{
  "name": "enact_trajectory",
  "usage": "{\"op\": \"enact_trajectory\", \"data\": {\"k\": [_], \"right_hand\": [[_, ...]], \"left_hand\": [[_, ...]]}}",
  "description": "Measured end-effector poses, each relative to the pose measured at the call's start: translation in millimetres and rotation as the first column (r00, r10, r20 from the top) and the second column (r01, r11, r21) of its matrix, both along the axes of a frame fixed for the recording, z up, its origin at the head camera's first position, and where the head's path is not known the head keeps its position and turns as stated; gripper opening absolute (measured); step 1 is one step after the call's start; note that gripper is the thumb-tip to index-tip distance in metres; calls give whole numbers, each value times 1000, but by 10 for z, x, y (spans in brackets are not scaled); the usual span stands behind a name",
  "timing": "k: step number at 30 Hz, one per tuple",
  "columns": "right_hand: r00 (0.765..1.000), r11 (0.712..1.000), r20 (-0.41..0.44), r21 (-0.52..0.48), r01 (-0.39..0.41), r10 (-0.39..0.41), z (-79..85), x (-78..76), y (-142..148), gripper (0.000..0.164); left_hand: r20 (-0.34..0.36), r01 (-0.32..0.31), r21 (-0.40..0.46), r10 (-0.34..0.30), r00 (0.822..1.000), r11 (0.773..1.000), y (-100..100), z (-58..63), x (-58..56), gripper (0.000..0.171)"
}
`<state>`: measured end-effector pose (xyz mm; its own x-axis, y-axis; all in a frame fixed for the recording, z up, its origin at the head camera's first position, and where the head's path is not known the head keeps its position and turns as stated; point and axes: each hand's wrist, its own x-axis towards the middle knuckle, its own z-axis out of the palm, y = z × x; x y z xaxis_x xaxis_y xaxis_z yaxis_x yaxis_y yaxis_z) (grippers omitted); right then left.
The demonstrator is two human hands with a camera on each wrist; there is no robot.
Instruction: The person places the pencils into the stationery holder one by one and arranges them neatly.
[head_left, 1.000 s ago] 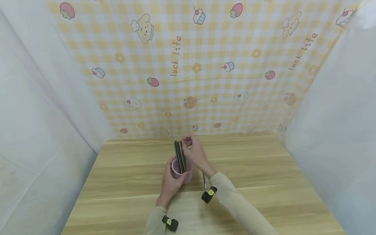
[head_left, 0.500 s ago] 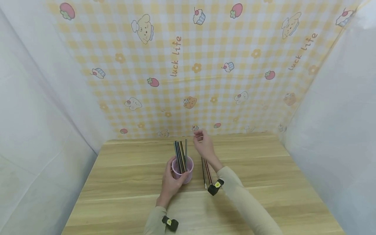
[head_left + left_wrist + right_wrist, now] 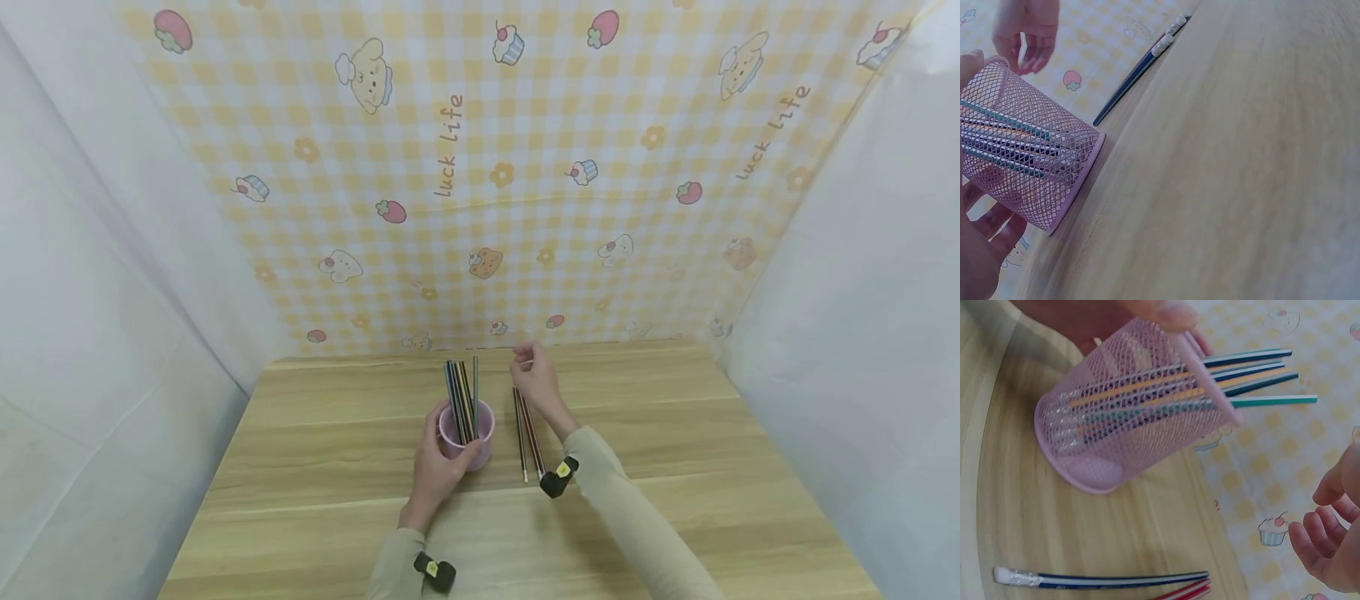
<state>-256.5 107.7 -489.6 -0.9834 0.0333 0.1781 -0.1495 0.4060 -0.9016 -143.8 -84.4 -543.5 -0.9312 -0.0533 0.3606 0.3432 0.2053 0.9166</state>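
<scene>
A pink mesh pencil cup (image 3: 480,454) stands on the table, and my left hand (image 3: 437,471) grips it from the left, thumb and fingers round its wall. Several striped pencils (image 3: 459,400) stand inside, leaning to one side; a teal one (image 3: 1279,400) stands a little apart. To the right of the cup, two pencils lie side by side on the tabletop: a dark blue one (image 3: 1122,581) with a white eraser and a red one (image 3: 534,442). My right hand (image 3: 536,379) hovers by their far ends, its fingers loosely bent with nothing between them.
The wooden table (image 3: 322,475) ends at a yellow checked backdrop (image 3: 487,225) just behind the cup. White sheets hang along the left side (image 3: 112,292) and the right side (image 3: 847,317). Both wrists carry a black camera (image 3: 558,477).
My right hand has left the pencils at the cup's rim and moved right, over the pencils on the table. The red pencil, hidden by my forearm before, now shows. The left hand stays put.
</scene>
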Motion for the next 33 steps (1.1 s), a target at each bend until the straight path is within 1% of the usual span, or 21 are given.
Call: {"op": "enact_trajectory", "data": {"k": [2,8,14,17,24,28,33], "right_hand": [[1000,1000,21,6,7,-8,-52,-6,30,31],[999,999,35,48,5,-7,-216,-10,107,36],[996,998,85,56,6,-11,-334,46,169,38],[995,998,102,66,11,-18,-419,65,197,38],[992,987,114,156,40,-58,-595,73,232,34],[988,976,132,214,45,-75,-657,91,242,31],[986,968,153,251,25,-65,-672,128,242,40]], "left_hand": [[4,3,-2,-3,1000,1000,2,5,2,83],[12,11,3,-11,1000,1000,2,3,6,82],[9,7,1,-7,1000,1000,4,2,7,82],[9,6,-1,-6,1000,1000,6,6,8,82],[22,7,-6,-7,1000,1000,6,6,12,81],[23,8,-4,-8,1000,1000,7,7,14,81],[17,8,2,-8,1000,1000,15,8,10,81]]}}
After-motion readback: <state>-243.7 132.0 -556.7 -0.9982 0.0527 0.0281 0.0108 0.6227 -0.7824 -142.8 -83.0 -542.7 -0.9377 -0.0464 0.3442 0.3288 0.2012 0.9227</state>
